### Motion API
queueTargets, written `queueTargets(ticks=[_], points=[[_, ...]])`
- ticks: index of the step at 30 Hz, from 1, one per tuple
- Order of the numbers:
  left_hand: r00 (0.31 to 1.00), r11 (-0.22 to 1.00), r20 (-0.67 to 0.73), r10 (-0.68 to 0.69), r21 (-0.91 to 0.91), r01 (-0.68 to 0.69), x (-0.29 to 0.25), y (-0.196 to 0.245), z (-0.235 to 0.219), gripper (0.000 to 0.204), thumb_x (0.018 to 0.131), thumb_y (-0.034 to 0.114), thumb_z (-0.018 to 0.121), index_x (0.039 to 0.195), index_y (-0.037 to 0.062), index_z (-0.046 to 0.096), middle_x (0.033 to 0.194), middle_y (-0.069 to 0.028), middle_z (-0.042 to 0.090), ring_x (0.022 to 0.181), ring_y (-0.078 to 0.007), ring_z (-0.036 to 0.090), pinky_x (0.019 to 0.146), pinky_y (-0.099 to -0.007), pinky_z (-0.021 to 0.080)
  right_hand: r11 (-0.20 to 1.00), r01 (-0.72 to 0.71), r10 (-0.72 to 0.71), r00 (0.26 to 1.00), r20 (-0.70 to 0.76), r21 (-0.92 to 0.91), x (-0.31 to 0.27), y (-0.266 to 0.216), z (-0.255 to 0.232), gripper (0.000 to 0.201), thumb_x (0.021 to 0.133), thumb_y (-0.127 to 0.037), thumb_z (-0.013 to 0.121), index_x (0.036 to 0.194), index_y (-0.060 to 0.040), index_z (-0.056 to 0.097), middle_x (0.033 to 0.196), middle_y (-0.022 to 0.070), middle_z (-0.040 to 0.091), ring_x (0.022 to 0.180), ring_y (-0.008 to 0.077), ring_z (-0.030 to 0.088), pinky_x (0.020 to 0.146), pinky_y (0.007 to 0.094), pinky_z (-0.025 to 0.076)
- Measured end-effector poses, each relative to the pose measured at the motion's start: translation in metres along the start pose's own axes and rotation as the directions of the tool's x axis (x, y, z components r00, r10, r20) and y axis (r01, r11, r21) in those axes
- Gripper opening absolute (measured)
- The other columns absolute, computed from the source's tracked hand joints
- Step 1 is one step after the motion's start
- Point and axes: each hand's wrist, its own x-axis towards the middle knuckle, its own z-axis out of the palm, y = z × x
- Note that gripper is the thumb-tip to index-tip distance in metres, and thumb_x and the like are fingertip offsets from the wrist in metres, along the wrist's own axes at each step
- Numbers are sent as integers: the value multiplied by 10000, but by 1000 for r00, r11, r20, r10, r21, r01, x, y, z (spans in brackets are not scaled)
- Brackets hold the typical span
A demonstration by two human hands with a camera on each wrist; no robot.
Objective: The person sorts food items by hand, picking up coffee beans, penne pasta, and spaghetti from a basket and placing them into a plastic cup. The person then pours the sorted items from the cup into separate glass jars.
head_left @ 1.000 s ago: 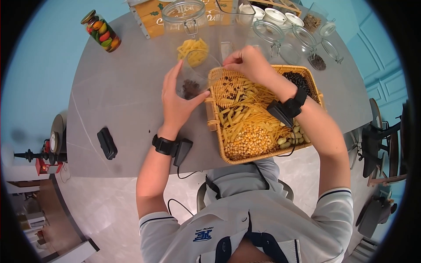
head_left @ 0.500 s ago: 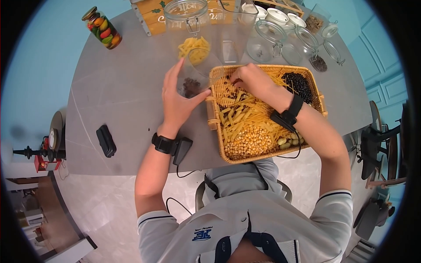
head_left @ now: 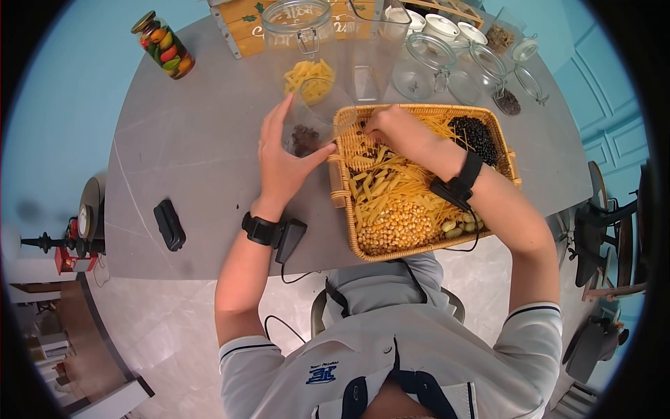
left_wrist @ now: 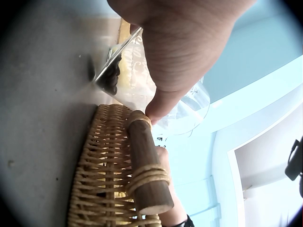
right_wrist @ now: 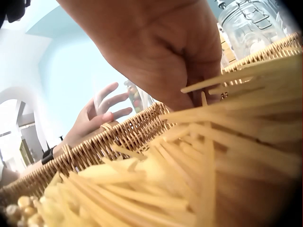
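My left hand [head_left: 279,153] holds a clear container [head_left: 321,126], thumb and fingers spread around its sides; dark brown pieces [head_left: 304,140] lie at its bottom. Just right of it is a wicker basket [head_left: 340,188]. My right hand [head_left: 405,133] reaches down inside the basket's back left part, fingers bent downward among small dark pieces [head_left: 362,124]. Its fingertips are hidden behind the hand and pasta strands [right_wrist: 227,116], so I cannot tell what they pinch. The basket also bears penne [head_left: 373,188], corn kernels [head_left: 398,227], black beans [head_left: 474,136] and peanuts [head_left: 457,227].
Behind the container stands a large clip-top jar [head_left: 296,42] with penne inside. Open glass jars [head_left: 419,73] stand behind the basket. A jar of colourful vegetables [head_left: 164,49] is at the back left, a black case [head_left: 169,225] at the front left.
My right hand has moved from beside the clear container's rim down and right into the basket, then stayed nearly in place. The left hand keeps its hold.
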Motion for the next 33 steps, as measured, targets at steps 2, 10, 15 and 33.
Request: queueTargets(ticks=[2, 10, 15, 33], points=[[1000, 1000, -5, 9, 3, -9, 0, -1, 0, 941, 667, 211, 929, 1470, 89, 454, 1407, -148, 535, 1300, -327, 506, 1081, -432, 420, 1000, -12, 12, 1000, -25, 24, 1, 2, -3, 128, 805, 0, 690, 920, -22, 740, 888, 215, 707, 894, 382, 693, 793, 434, 551], [1000, 1000, -8, 13, -8, -13, 0, 0, 0, 935, 668, 202, 926, 1470, 95, 458, 1393, -143, 546, 1295, -324, 508, 1079, -434, 418, 978, -182, 184, 983, 5, -98, 1, -16, -31, 164, 773, 4, 732, 934, -25, 739, 904, 182, 723, 872, 373, 691, 784, 412, 552], [1000, 1000, -11, 27, -16, -27, 1, 0, 1, 937, 665, 196, 925, 1472, 101, 457, 1391, -139, 547, 1293, -324, 509, 1077, -434, 419, 991, -137, 137, 990, -44, 7, 8, -19, -26, 130, 808, -36, 704, 930, -68, 739, 863, 188, 710, 893, 374, 698, 796, 445, 561], [1000, 999, -17, 27, -17, -27, 1, 0, 1, 941, 654, 177, 924, 1469, 98, 460, 1383, -137, 553, 1283, -323, 516, 1072, -434, 424, 997, -16, 17, 1000, 15, -72, 18, -23, 7, 148, 840, 28, 619, 950, -16, 709, 969, 200, 709, 931, 378, 692, 797, 436, 563]])
